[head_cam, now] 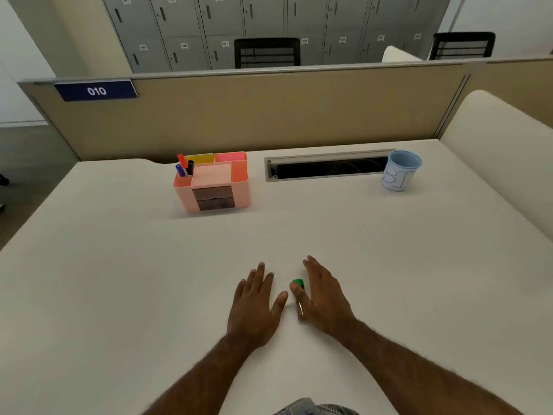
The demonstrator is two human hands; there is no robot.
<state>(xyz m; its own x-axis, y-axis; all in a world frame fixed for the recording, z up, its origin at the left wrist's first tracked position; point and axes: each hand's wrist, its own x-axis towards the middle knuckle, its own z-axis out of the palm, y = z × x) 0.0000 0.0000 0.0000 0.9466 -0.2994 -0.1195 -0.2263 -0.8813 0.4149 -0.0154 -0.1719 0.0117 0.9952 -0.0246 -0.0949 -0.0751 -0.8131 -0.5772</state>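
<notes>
Green-capped marker (298,284) (slim, cylindrical) lies by flat rt hand (324,298).

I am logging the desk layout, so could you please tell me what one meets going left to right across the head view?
Pink organiser, left hand, green-capped marker, right hand, blue cup. The cable slot is left out: it overlaps the right hand's span.

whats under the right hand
A green-capped marker lies on the table under the thumb side of the right hand. Its cap and a sliver of barrel show; the rest of the barrel is covered by the thumb.
</notes>
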